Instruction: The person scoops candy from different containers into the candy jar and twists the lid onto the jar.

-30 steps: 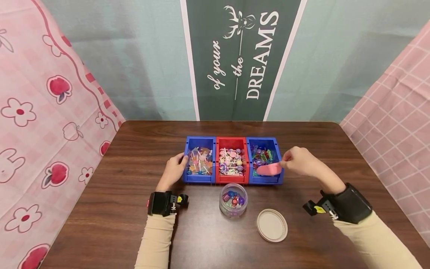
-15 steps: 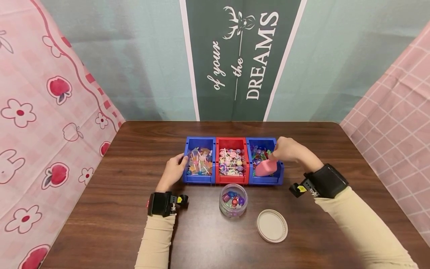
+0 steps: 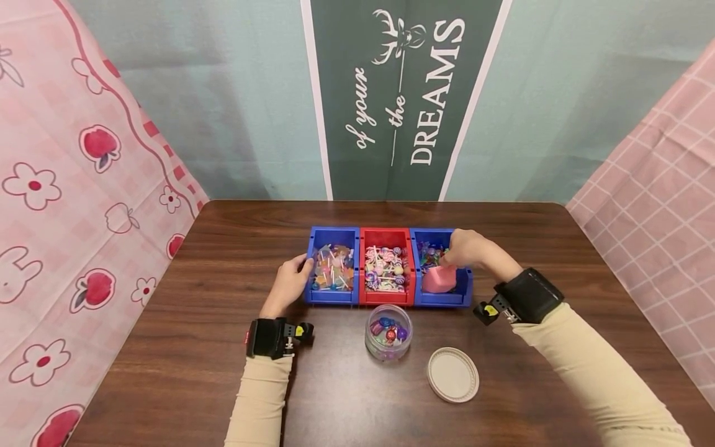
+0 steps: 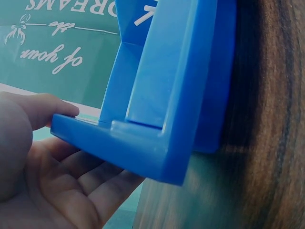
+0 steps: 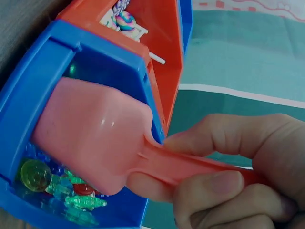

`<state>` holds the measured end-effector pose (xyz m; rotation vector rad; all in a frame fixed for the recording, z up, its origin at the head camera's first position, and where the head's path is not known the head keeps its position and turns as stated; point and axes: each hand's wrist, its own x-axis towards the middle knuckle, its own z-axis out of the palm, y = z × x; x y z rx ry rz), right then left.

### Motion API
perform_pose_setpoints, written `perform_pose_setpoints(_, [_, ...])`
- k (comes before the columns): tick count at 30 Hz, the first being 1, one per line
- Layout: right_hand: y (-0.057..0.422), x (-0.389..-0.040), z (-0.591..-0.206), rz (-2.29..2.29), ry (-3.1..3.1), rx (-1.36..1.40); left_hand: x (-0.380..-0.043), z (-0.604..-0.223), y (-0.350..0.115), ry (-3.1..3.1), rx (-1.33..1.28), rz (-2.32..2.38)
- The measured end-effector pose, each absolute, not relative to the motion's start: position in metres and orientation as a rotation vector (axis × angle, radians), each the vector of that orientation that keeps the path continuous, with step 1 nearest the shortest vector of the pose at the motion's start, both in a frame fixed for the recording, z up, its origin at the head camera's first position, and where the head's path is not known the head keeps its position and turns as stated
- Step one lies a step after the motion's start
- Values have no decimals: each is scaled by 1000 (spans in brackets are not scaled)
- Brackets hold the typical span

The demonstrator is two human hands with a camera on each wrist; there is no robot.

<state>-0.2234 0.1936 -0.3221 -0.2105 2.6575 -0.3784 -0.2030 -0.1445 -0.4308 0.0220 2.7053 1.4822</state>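
My right hand [image 3: 470,249] grips the handle of a pink scoop [image 5: 95,131] over the right blue bin [image 3: 443,299]. The scoop's bowl is tipped down into that bin, among colourful translucent candy-like pieces [image 5: 86,201]; its inside is hidden. With my left hand [image 3: 290,282] I hold the side wall of the left blue bin [image 4: 143,148], thumb over the rim and fingers outside. That bin contains lollipops [image 3: 334,267]. Between the two blue bins, a red bin [image 3: 385,298] holds striped lollipops [image 3: 384,268].
A clear jar [image 3: 388,349] with several wrapped-looking candies inside stands in front of the red bin. To its right a round pale lid [image 3: 452,374] lies on the dark wooden table [image 3: 357,410]. Printed cloths hang at the back and both sides.
My right hand has moved left with the scoop, from the right bin's outer edge to over its inside. The scoop has tipped further down. My left hand keeps its place.
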Motion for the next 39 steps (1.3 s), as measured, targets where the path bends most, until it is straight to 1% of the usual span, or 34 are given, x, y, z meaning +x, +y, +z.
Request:
perform_pose_setpoints(12, [183,-212,-326,-299,2746,-271,-202,-428,-143,2703,16,1474])
perform_pose_setpoints(19, [172,-192,-332,-346,2811,-134,-202,-428,-143,2695,35,1480])
perform_pose_setpoints(33, [173,-159,-362,-484,3105,-125,-202,-429,-145,2684,19,1472])
perform_pose_setpoints(39, [178,-149,-373,-542,3247,-167,-202,-429,-145,2679,16,1469])
